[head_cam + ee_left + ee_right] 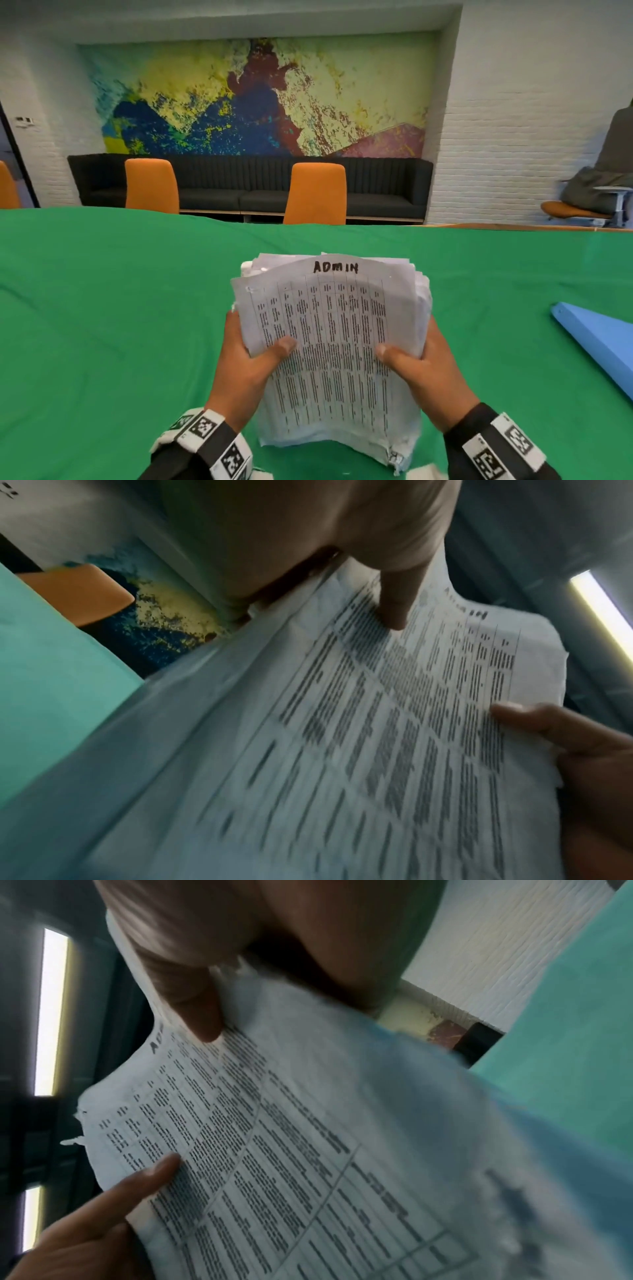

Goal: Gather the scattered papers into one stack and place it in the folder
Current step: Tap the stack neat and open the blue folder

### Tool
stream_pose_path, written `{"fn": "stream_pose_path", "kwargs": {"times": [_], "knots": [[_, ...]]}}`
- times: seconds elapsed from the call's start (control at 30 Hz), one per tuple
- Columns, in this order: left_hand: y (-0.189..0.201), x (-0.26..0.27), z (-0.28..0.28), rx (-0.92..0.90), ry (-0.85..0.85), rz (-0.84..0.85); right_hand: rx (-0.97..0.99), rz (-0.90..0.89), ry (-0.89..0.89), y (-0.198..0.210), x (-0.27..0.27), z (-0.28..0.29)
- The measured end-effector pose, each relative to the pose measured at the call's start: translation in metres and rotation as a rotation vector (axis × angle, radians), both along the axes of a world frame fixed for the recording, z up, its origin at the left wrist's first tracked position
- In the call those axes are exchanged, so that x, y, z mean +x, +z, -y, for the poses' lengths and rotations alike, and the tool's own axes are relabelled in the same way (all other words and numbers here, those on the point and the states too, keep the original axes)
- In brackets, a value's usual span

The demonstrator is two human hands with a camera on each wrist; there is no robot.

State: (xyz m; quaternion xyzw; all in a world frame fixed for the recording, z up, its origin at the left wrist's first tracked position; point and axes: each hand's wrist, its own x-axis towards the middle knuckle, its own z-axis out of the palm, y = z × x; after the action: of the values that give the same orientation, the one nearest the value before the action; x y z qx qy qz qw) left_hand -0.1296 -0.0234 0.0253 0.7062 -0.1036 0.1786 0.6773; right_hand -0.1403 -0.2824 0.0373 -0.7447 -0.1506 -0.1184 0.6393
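A thick stack of white printed papers (334, 346), its top sheet headed ADMIN, is held up above the green table. My left hand (246, 363) grips its left edge, thumb on the top sheet and fingers behind. My right hand (421, 370) grips the right edge the same way. In the left wrist view my left hand (342, 547) has its thumb on the stack (342, 737). In the right wrist view my right hand (205, 961) pinches the stack (308, 1123). A light blue folder (603, 342) lies on the table at the right edge, partly cut off.
The green cloth-covered table (120, 325) stretches wide to the left and ahead. Two orange chairs (317, 193) stand at its far edge before a dark sofa (239, 185). A seated person (609, 171) is at the far right.
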Motion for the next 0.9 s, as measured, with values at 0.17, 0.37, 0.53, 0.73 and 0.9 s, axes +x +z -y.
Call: {"fn": "stream_pose_path", "kwargs": {"times": [0.17, 0.37, 0.53, 0.73, 0.9], "knots": [[0.026, -0.001, -0.002, 0.004, -0.034, 0.139, 0.077, -0.021, -0.033, -0.005, -0.005, 0.002], [0.047, 0.004, 0.0, 0.079, 0.001, 0.279, 0.076, 0.155, -0.118, 0.025, -0.014, 0.002], [0.058, 0.01, -0.008, 0.198, 0.046, 0.39, -0.23, 0.349, -0.244, 0.061, -0.017, 0.006], [0.066, 0.011, -0.02, 0.53, 0.168, 0.528, -0.629, 0.417, -0.372, 0.072, -0.022, 0.002], [0.065, 0.004, -0.018, 0.627, 0.15, 0.458, -0.643, 0.366, -0.377, 0.073, -0.03, -0.003]]}}
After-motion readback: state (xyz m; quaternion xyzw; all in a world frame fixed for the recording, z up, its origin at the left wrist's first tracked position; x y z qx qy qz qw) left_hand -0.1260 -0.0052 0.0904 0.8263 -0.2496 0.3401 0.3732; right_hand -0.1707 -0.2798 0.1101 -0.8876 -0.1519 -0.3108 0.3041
